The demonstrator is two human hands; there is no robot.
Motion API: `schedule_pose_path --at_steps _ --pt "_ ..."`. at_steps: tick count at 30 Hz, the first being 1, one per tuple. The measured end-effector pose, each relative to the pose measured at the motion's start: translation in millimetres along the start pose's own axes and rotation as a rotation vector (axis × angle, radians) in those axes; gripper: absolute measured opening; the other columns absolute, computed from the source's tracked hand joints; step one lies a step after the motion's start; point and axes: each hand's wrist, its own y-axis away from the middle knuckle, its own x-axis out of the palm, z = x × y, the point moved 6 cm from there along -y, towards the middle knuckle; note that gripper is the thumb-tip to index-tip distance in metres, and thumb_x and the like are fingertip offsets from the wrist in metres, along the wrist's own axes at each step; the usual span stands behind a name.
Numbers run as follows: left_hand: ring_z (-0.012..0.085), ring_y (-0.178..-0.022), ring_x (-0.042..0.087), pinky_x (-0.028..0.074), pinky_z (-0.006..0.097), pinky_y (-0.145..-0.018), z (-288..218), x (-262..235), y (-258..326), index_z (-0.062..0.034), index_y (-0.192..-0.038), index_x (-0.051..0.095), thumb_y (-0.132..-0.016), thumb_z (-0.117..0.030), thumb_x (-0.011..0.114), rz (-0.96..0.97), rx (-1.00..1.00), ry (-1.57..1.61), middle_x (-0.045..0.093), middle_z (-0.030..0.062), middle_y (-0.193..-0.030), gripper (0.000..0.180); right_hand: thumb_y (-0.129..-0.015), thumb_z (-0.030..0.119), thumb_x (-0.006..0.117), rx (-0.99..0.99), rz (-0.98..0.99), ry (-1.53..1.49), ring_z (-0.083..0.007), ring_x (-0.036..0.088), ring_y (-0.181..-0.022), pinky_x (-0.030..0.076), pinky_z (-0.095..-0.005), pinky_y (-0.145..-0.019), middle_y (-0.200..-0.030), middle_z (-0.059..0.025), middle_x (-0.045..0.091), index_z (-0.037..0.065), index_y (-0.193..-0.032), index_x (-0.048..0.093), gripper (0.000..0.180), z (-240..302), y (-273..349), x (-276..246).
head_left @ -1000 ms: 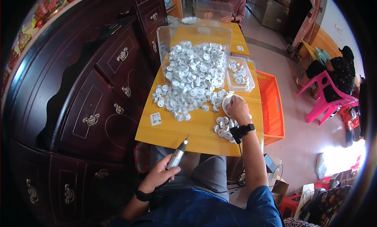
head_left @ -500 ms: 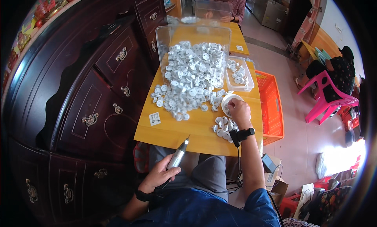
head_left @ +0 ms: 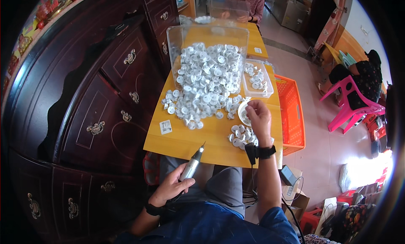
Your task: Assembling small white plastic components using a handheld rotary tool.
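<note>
My left hand [head_left: 172, 185] is wrapped round a silver and black electric screwdriver [head_left: 192, 164], its thin bit pointing up and away over the table's near edge. Over the right side of a small white bowl [head_left: 242, 110] is my right hand [head_left: 260, 119], its fingertips pinched together. Whatever they hold, if anything, is too small to make out. Tiny pieces lie in the bowl. Just below it sits a small group of white round plastic parts [head_left: 237, 136], partly hidden by my right wrist. A large heap of similar parts [head_left: 198, 104] spills from a clear bin lying before me.
The clear bin [head_left: 171, 45] stands at the far side of the yellow table [head_left: 181, 143]. A shallow clear box [head_left: 270, 92] with white parts is beside it. An orange crate [head_left: 291, 113] stands right, dark drawers [head_left: 84, 104] left. Two other people sit farther off.
My right hand has lifted a little and drawn back toward me from inside the bowl, fingers still pinched. My left hand and the screwdriver have hardly moved.
</note>
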Motion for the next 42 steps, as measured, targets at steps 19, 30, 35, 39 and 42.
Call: schedule_pose_path --at_steps 19,30,35,39,42 --pt "0.0059 -0.066 0.054 0.048 0.022 -0.059 -5 -5 8 -0.0003 -0.147 0.038 -0.096 -0.019 0.069 -0.007 0.035 0.065 0.053 0.0006 -0.089 0.062 -0.097 0.009 0.065 0.533 0.34 -0.808 -0.0118 0.067 -0.077 0.055 -0.0247 -0.071 -0.091 -0.0051 0.069 0.007 -0.102 0.064 0.006 -21 118 126" --pt "0.0083 -0.065 0.055 0.047 0.024 -0.057 1 -7 7 -0.0003 -0.146 0.038 -0.097 -0.019 0.064 0.055 -0.016 0.244 0.056 0.0029 -0.086 0.058 -0.096 0.008 0.066 0.556 0.373 -0.872 -0.0125 0.067 -0.076 0.056 -0.0257 -0.072 -0.093 -0.0059 0.07 0.006 -0.103 0.065 0.007 -25 124 137" --pt "0.0098 -0.063 0.054 0.045 0.024 -0.057 -4 -9 13 0.0016 -0.14 0.042 -0.098 -0.021 0.058 0.086 -0.044 0.404 0.056 0.0054 -0.084 0.05 -0.097 0.008 0.065 0.563 0.445 -0.957 -0.012 0.065 -0.081 0.055 -0.0256 -0.076 -0.095 -0.0052 0.068 0.007 -0.105 0.063 0.009 -20 126 144" --pt "0.0098 -0.064 0.054 0.044 0.024 -0.057 -3 -10 15 0.0013 -0.139 0.043 -0.098 -0.024 0.059 0.099 -0.062 0.528 0.057 0.0051 -0.083 0.05 -0.097 0.009 0.065 0.535 0.486 -0.956 -0.0117 0.064 -0.084 0.054 -0.0255 -0.078 -0.097 -0.005 0.067 0.007 -0.108 0.062 0.011 -22 126 150" --pt "0.0095 -0.064 0.054 0.045 0.024 -0.059 -4 -10 9 0.0012 -0.14 0.042 -0.099 -0.023 0.06 0.08 0.026 0.287 0.056 0.0041 -0.082 0.051 -0.098 0.011 0.065 0.52 0.516 -0.945 -0.0118 0.064 -0.087 0.053 -0.0258 -0.079 -0.1 -0.0054 0.068 0.007 -0.109 0.061 0.013 -18 124 154"
